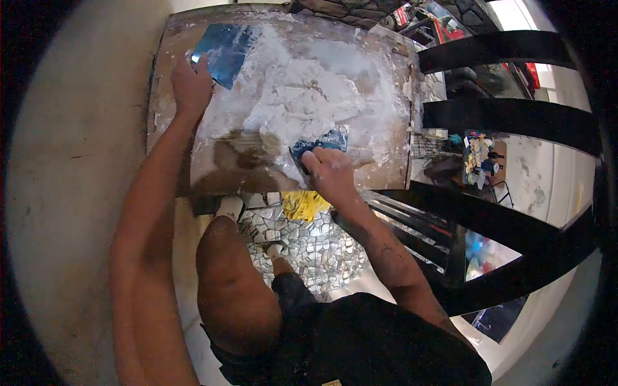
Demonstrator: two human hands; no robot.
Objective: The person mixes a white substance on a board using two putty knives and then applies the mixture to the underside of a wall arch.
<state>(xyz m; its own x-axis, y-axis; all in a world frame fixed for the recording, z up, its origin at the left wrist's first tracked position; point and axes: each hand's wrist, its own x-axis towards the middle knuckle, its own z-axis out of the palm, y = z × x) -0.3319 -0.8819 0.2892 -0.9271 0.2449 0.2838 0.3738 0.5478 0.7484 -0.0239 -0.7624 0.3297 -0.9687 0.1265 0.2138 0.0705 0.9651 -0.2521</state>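
The thick white lumpy plaster paste (302, 96) lies heaped across the middle of the smeared brown wooden mixing board (193, 174), which serves as the tabletop, spreading thin and chalky toward its far edge. The right hand (329, 172) is closed around a small blue-bladed putty knife (320, 143) at the heap's near edge; the left hand (190, 83) clamps a wide blue steel trowel (225, 50) at the far left corner. A hard scrape could, I judge, push paste off the board onto the broken-mosaic tiled floor (315, 248) or the bent knee (225, 283) below.
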